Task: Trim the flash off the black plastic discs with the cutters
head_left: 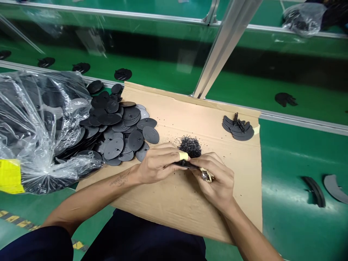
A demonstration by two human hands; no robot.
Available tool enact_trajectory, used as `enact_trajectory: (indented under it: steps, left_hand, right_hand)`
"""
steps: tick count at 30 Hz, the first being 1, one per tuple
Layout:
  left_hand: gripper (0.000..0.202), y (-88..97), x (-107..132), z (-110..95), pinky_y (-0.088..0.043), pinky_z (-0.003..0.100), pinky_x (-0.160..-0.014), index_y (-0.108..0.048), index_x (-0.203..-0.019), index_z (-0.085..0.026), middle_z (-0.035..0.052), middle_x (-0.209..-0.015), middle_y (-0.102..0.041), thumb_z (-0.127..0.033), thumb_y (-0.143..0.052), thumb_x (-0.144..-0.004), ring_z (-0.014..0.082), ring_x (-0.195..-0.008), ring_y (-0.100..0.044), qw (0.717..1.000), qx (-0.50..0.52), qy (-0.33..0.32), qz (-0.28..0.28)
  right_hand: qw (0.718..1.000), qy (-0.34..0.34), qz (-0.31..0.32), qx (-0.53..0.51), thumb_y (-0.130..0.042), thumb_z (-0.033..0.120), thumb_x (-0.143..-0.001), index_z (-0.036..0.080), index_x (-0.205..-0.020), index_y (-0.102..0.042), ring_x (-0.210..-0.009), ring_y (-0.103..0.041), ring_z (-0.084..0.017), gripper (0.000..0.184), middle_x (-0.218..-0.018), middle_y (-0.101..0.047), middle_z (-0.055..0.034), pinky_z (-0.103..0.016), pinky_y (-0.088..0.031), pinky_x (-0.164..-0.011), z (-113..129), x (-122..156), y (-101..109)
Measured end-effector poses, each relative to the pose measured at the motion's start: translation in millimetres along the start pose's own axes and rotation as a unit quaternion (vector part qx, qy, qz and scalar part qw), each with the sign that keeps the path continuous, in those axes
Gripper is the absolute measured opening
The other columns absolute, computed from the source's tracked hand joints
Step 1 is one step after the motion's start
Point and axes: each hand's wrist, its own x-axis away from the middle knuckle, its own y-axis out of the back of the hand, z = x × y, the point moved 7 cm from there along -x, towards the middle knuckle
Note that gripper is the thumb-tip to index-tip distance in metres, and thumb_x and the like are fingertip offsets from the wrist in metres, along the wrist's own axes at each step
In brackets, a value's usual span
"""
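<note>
Above the cardboard sheet (168,203), my left hand (160,163) is closed on a thin black plastic disc (186,165), seen nearly edge-on. Pale yellow tape wraps one of its fingertips. My right hand (217,177) is closed at the disc's right end. A small shiny metal piece (206,175) shows among its fingers; what it belongs to is hidden. Just beyond both hands lies a heap of tiny black bits (190,146). Left of them, a pile of black oval discs (116,127) spreads over the cardboard's edge.
A clear plastic bag (40,123) of black discs fills the left side. A fanned stack of black pieces (238,127) lies at the cardboard's back right. Curved black parts (315,191) rest on the green surface. A metal post (220,50) rises behind the cardboard.
</note>
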Motion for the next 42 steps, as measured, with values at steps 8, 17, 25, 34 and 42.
enact_trajectory:
  steps: [8, 17, 25, 34, 42]
  left_hand:
    - [0.025, -3.2, -1, 8, -0.063, 0.032, -0.082, -0.071, -0.115, -0.014, 0.0106, -0.099, -0.079, -0.029, -0.070, -0.095, 0.0185, -0.092, -0.075, 0.996, 0.050, 0.060, 0.037]
    - [0.013, 2.1, -1, 5, -0.060, 0.030, -0.077, -0.073, -0.102, -0.017, 0.0063, -0.088, -0.078, -0.026, -0.071, -0.093, 0.0168, -0.084, -0.073, 0.997, 0.032, 0.074, 0.019]
    - [0.012, -1.7, -2, 2, -0.056, 0.029, -0.073, -0.071, -0.099, -0.015, 0.0062, -0.085, -0.074, -0.026, -0.070, -0.093, 0.0158, -0.080, -0.068, 0.998, 0.001, 0.043, 0.035]
    - [0.017, 0.0, -1, 1, -0.056, 0.030, -0.073, -0.072, -0.104, -0.017, 0.0050, -0.085, -0.075, -0.029, -0.072, -0.093, 0.0156, -0.079, -0.070, 0.999, 0.009, 0.045, 0.023]
    - [0.016, -7.8, -1, -1, -0.055, 0.029, -0.072, -0.072, -0.102, -0.015, 0.0063, -0.085, -0.076, -0.026, -0.075, -0.091, 0.0151, -0.077, -0.069, 0.997, 0.032, 0.047, 0.055]
  right_hand:
    - [1.000, -0.009, -0.020, -0.014, -0.071, 0.010, -0.087, 0.024, -0.098, -0.072, -0.077, -0.069, -0.020, 0.018, -0.087, -0.076, -0.0045, -0.038, -0.056, -0.069, 0, -1, 1]
    - [0.999, 0.005, -0.039, -0.014, -0.073, 0.011, -0.086, 0.025, -0.104, -0.074, -0.084, -0.071, -0.022, 0.023, -0.096, -0.076, -0.0066, -0.039, -0.058, -0.072, 2, 0, 3]
    - [1.000, 0.019, -0.016, -0.020, -0.070, 0.007, -0.085, 0.023, -0.100, -0.072, -0.082, -0.068, -0.019, 0.022, -0.093, -0.072, -0.0057, -0.036, -0.057, -0.071, 2, -1, 3]
    - [0.983, 0.008, 0.009, 0.182, -0.061, 0.013, -0.091, 0.022, -0.107, -0.073, -0.085, -0.067, -0.024, 0.021, -0.094, -0.076, -0.0083, -0.039, -0.054, -0.073, -10, -3, 7]
    - [0.969, 0.038, 0.042, 0.241, -0.060, 0.015, -0.095, 0.018, -0.107, -0.072, -0.073, -0.057, -0.021, 0.018, -0.080, -0.071, -0.0069, -0.035, -0.045, -0.063, -10, 1, -3]
